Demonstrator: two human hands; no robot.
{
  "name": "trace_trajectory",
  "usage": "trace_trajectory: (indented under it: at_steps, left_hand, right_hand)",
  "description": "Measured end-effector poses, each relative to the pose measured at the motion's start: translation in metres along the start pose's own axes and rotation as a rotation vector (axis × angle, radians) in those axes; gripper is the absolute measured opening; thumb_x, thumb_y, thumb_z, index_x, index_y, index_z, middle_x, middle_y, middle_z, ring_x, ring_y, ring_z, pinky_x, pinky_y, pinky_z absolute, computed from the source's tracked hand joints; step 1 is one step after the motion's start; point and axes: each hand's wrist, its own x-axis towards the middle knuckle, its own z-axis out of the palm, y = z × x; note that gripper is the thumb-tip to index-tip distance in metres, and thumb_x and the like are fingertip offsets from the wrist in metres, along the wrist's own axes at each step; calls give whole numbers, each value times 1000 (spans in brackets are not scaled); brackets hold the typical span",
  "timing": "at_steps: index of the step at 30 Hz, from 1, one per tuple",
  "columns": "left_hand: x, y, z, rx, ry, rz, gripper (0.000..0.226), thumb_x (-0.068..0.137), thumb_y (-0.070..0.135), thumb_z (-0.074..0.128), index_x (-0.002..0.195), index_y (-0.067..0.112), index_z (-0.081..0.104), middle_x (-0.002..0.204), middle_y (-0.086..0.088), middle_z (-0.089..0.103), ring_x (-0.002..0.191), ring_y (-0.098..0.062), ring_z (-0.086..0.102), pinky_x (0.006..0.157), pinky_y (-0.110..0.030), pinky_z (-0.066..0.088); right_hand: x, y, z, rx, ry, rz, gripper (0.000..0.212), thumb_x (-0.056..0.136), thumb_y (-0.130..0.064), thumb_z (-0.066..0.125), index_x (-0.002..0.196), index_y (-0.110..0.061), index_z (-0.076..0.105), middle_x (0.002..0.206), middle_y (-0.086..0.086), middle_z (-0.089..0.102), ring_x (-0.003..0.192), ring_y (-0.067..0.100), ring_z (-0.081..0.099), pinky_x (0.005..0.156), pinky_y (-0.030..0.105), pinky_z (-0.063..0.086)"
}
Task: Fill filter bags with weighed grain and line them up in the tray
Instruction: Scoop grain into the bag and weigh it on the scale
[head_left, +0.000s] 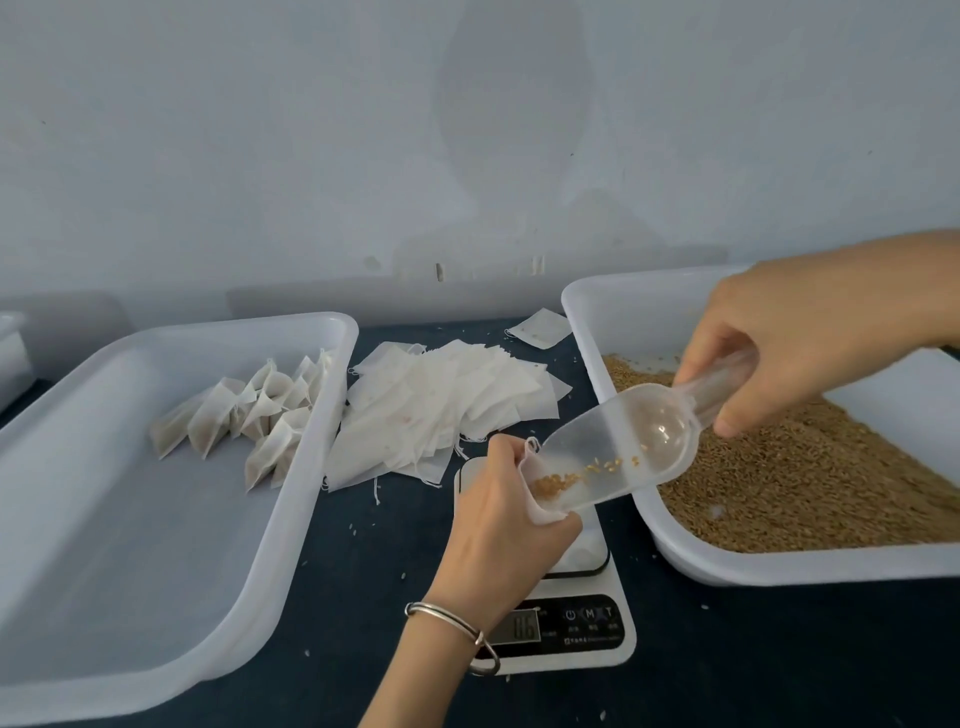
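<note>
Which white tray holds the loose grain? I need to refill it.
The right-hand tray, beside the scale, holds the loose grain; the left tray holds only filled filter bags.

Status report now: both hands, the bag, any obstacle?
Left hand holds bag open over scale. Right hand tips scoop, last grain sliding in. Nothing in the way.

Single head-worn wide-angle view, looking forward and down, close over the surface (395, 582); wall (467, 130) fills the frame's upper half.
</note>
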Motion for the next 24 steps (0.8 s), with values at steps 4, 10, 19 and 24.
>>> trace_trajectory:
  at_steps: [4,10,19,24]
  left_hand:
    - [-1,1,4,-29,4,6,36,73,15,62,85,34,34,78,8,51,57,6,48,46,-12,38]
    - [1,-5,-4,-38,21,-12,31,73,16,59,85,34,36,80,9,49,64,4,47,54,-9,39]
    - [33,-4,-33,29,-28,49,29,76,13,60,92,27,40,83,11,48,64,6,46,54,-6,37]
    - [49,-9,-5,202,-300,122,35,78,16,64,102,23,39,89,8,50,73,-8,47,58,-11,36]
  right_hand:
    - [14,8,8,-172,237,10,53,31,-79,56,84,-73,51,64,-13,67,58,11,66,59,38,58]
    - [-2,-3,7,-171,363,14,42,37,-78,53,78,-81,44,52,-30,57,43,-5,54,41,27,49]
    - [-42,6,55,438,540,203,28,58,-63,60,85,-55,56,64,-22,68,49,3,63,58,31,52]
    - [-42,23,118,646,755,371,25,61,-69,56,85,-60,59,71,-20,69,55,10,66,57,38,55]
